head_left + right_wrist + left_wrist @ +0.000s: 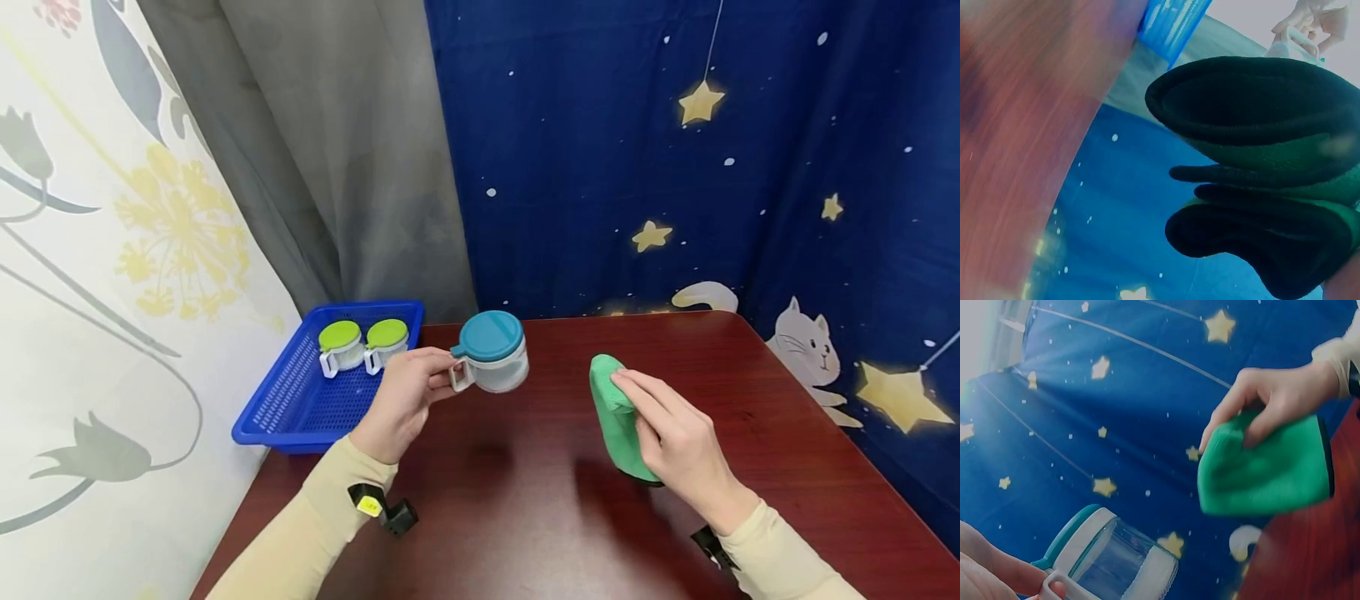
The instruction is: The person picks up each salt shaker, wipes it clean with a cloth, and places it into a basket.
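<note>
My left hand (408, 398) grips the white handle of a clear seasoning jar (501, 372) with a teal lid (491, 335), held up above the table. In the left wrist view the jar (1124, 559) appears tilted, with something whitish near its base. Across from it, my right hand (681, 442) pinches a folded green cloth (618, 425) between thumb and fingers, apart from the jar. The cloth's dark-edged folds (1254, 100) fill much of the right wrist view and hide most of that hand.
A blue plastic basket (281, 396) stands at the table's back left. Inside are two similar jars with lime-green lids, one jar (347, 354) beside the other jar (388, 340). The reddish-brown table (517, 500) reaches back to grey and starry blue curtains (585, 167).
</note>
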Demonstrator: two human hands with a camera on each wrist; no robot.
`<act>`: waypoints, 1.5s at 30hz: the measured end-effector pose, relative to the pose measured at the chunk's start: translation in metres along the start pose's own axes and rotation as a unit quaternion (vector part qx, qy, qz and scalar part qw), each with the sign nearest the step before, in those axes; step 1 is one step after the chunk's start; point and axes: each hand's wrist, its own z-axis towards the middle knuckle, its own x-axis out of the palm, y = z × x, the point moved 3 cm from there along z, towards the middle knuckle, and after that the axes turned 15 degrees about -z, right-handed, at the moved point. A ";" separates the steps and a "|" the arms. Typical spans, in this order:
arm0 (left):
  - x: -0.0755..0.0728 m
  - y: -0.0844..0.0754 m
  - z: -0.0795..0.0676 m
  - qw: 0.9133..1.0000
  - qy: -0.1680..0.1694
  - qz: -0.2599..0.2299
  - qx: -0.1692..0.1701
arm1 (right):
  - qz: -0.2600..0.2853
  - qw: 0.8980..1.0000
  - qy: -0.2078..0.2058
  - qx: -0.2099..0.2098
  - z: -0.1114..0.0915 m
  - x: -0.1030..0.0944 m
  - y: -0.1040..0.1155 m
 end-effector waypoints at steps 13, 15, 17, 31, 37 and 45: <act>-0.067 -0.057 0.026 0.999 -0.025 0.014 -0.017 | -0.126 0.984 0.100 -0.081 -0.014 -0.019 -0.058; -0.080 -0.063 0.029 0.999 -0.040 0.018 -0.023 | -0.135 0.980 0.119 -0.082 -0.017 -0.022 -0.069; -0.093 -0.068 0.032 0.998 -0.055 0.020 -0.029 | -0.142 0.977 0.135 -0.083 -0.021 -0.023 -0.079; -0.195 -0.098 0.078 0.994 -0.100 0.003 -0.038 | -0.167 0.949 0.266 0.007 -0.066 -0.031 -0.171; -0.227 -0.094 0.093 0.987 -0.138 -0.037 -0.070 | -0.179 0.941 0.288 0.011 -0.083 -0.034 -0.191; -0.246 -0.082 0.106 0.980 -0.152 -0.041 -0.122 | -0.190 0.912 0.359 0.054 -0.103 -0.036 -0.206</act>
